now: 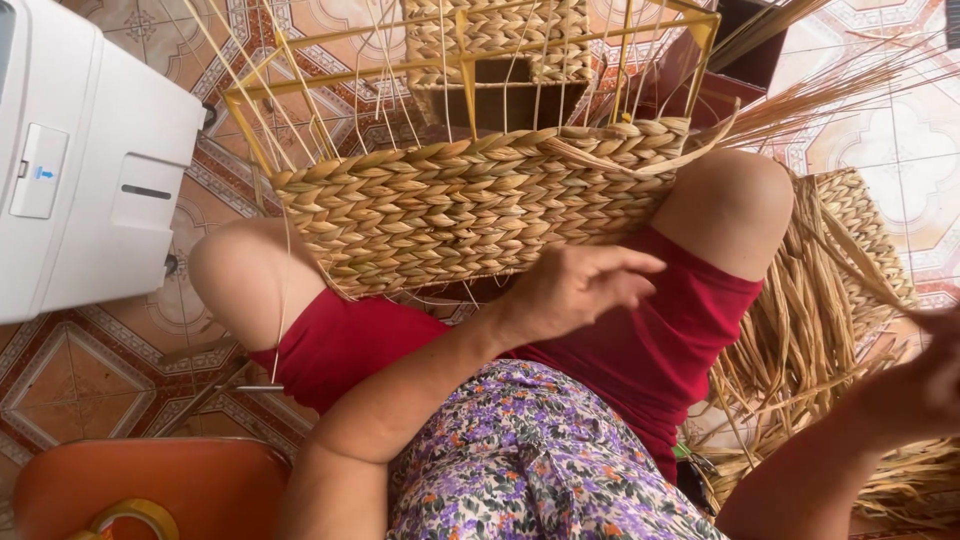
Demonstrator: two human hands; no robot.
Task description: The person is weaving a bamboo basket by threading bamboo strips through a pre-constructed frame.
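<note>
A half-woven straw basket (460,205) on a yellow wire frame (470,60) lies across my lap, against my knees and red shorts. My left hand (575,285) rests at the basket's lower right edge with its fingers spread and nothing in them. My right hand (920,385) is out at the right edge, blurred, above a pile of dried straw strands (800,350) on the floor. Whether it grips a strand is unclear. Loose strands stick out from the basket's upper right corner (800,100).
A white plastic machine (90,150) stands on the patterned tile floor (80,370) at the left. An orange seat (160,485) with a yellow tape roll (130,515) is at the bottom left. Another woven basket (500,40) sits beyond the frame, and a woven piece (860,215) lies at the right.
</note>
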